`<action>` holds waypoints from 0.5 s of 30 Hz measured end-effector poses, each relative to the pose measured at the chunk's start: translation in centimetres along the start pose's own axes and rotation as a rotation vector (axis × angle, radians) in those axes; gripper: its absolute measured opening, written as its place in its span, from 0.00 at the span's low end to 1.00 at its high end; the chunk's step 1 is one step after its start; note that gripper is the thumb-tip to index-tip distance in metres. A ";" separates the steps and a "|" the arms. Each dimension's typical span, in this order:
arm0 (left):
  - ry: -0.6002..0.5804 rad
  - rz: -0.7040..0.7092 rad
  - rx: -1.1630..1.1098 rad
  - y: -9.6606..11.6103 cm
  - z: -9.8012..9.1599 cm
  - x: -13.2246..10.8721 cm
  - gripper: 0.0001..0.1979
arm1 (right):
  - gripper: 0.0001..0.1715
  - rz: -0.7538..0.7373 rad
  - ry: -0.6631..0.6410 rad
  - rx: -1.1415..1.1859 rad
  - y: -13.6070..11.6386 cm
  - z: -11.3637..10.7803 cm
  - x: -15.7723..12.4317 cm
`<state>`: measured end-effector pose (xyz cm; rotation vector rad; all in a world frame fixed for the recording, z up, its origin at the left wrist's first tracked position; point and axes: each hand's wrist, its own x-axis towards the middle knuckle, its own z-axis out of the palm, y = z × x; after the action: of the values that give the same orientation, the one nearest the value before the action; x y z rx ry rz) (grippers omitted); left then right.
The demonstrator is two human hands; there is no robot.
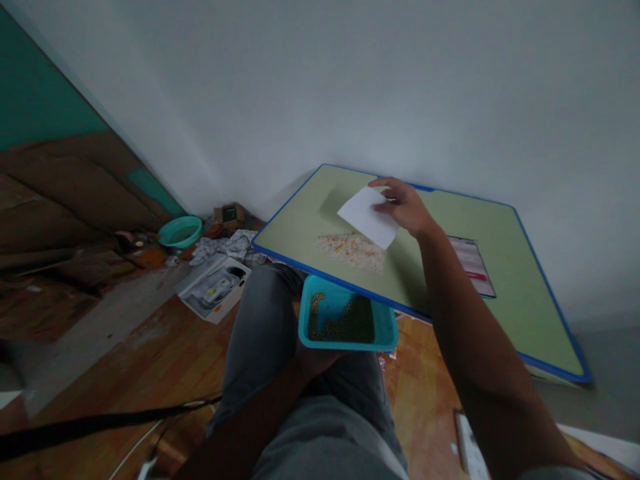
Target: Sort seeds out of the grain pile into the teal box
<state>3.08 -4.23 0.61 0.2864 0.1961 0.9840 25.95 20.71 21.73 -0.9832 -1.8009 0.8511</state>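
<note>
The turquoise tray point(386, 327), the landmark here, sits just below the near edge of the pale green table point(295, 220). Inside it, dark green grains point(357, 323) fill much of the right and front, while tan beans point(313, 317) run along the left side; between them a patch of bare turquoise bottom shows. The left hand point(319, 360) is under the tray, bearing it from below; its fingers are mostly hidden, so how far they are spread cannot be told.

Beyond the tray, on the table, lies a loose heap of whitish grains mixed with orange-yellow bits point(353, 252). Above and past that heap, the right hand point(404, 207) grips a white sheet of paper point(364, 217), thumb closed against one face and fingers bent at the upper edge.

Well to the left of the tray, on the floor, are an open white box point(213, 313) with a grey item inside and, farther off, a teal basin point(169, 240) whose contents are unclear.
</note>
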 end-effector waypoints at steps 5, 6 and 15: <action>-0.021 0.022 -0.041 -0.3 -0.7 -0.2 0.25 | 0.33 -0.002 -0.051 -0.047 0.5 0.1 0.0; -0.027 0.020 -0.048 -0.4 -0.7 -0.1 0.26 | 0.33 -0.001 -0.061 -0.059 0.5 0.2 -0.1; -0.037 0.010 -0.062 -0.4 -0.8 0.0 0.29 | 0.34 0.020 -0.132 -0.034 -0.3 1.2 -0.7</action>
<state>3.14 -4.34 -0.28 0.2488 0.1306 0.9922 24.94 19.75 21.30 -0.9878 -1.9257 0.9197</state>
